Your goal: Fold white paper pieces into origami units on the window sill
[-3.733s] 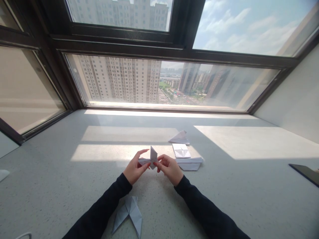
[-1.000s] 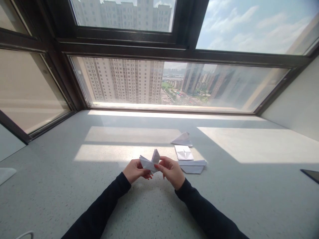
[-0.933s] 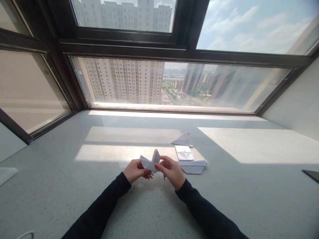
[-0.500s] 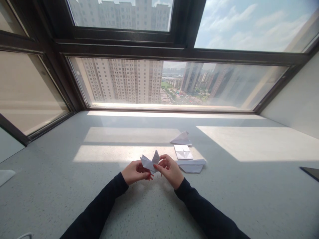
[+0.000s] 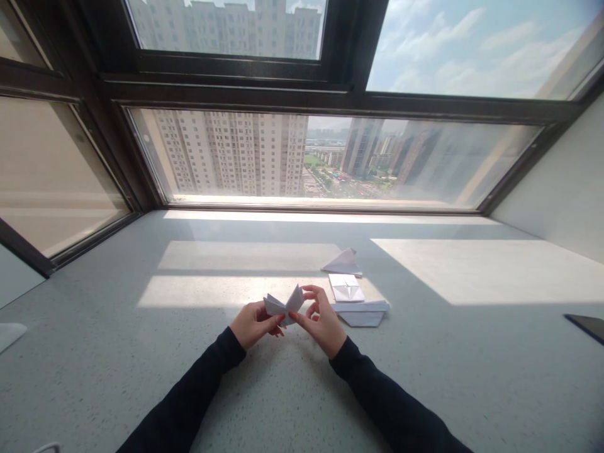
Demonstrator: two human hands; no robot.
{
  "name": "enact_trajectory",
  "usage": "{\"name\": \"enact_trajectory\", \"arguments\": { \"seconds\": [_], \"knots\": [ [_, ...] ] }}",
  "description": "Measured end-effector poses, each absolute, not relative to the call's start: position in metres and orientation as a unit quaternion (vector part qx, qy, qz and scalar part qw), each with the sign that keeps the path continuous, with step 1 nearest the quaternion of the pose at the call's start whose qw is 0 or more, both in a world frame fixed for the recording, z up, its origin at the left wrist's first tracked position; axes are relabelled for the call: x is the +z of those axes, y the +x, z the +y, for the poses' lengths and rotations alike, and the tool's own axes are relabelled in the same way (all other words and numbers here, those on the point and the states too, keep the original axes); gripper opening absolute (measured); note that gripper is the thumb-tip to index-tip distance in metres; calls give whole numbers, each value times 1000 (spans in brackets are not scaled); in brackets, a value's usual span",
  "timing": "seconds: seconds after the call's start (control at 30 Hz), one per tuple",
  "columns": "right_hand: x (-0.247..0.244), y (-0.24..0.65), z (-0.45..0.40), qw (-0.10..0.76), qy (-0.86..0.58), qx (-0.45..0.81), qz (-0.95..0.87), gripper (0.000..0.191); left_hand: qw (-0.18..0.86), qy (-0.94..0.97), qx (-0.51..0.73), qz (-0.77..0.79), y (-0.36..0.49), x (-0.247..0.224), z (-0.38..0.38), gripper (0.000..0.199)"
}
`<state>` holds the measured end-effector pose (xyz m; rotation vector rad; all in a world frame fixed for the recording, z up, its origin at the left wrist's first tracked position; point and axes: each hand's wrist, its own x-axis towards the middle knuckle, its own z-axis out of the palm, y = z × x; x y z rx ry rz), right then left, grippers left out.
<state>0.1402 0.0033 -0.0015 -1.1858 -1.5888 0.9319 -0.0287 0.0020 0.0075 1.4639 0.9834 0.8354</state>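
Note:
Between my two hands is a small piece of folded white paper [image 5: 282,307], with pointed flaps spreading up to the left and right in a V. My left hand [image 5: 255,323] pinches its left and lower part, thumb in front and fingers behind. On the other side, my right hand [image 5: 323,319] has its thumb pressed on the lower middle of the paper, and its fingers curl behind the right flap. The paper is held just above the speckled counter [image 5: 264,390]. The fingertips behind the paper are partly hidden.
Just right of my hands lie three more folded white papers: a pointed one [image 5: 343,262], a square one [image 5: 346,288] and a boat-like one [image 5: 363,313]. A dark flat object [image 5: 587,327] is at the right edge, a white object [image 5: 10,335] at the left. Windows [image 5: 330,157] rise behind.
The right thumb has shifted slightly left and up onto the paper's middle, and the left thumb has come up nearer to it. The paper has turned a little, its flaps looking wider.

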Motion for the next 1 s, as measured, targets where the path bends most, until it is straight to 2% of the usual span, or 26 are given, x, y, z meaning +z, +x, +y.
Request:
{"name": "enact_trajectory", "arguments": {
  "seconds": [0.13,0.27,0.43,0.53,0.6,0.7,0.8,0.9,1.0],
  "knots": [
    [-1,141,5,407,-465,368,-695,17,421,699,374,442,-30,11,2,28],
    [6,139,0,390,-462,301,-738,14,379,706,413,432,-28,18,-2,26],
    [9,136,-7,408,-427,232,-773,10,303,715,428,462,-19,21,-11,17],
    [4,135,-6,376,-454,216,-778,11,274,708,432,486,-14,17,-13,13],
    [3,135,-5,349,-479,203,-779,13,275,700,436,495,-12,15,-12,12],
    [5,137,-4,359,-479,195,-777,14,289,704,451,466,-14,15,-10,13],
    [5,139,-2,347,-486,220,-771,13,347,704,431,444,-16,12,-7,17],
    [0,141,1,328,-492,287,-753,12,434,675,409,434,-18,7,-4,20],
    [-6,142,6,364,-450,409,-706,14,501,628,424,417,-19,5,-2,23]
  ]
}}
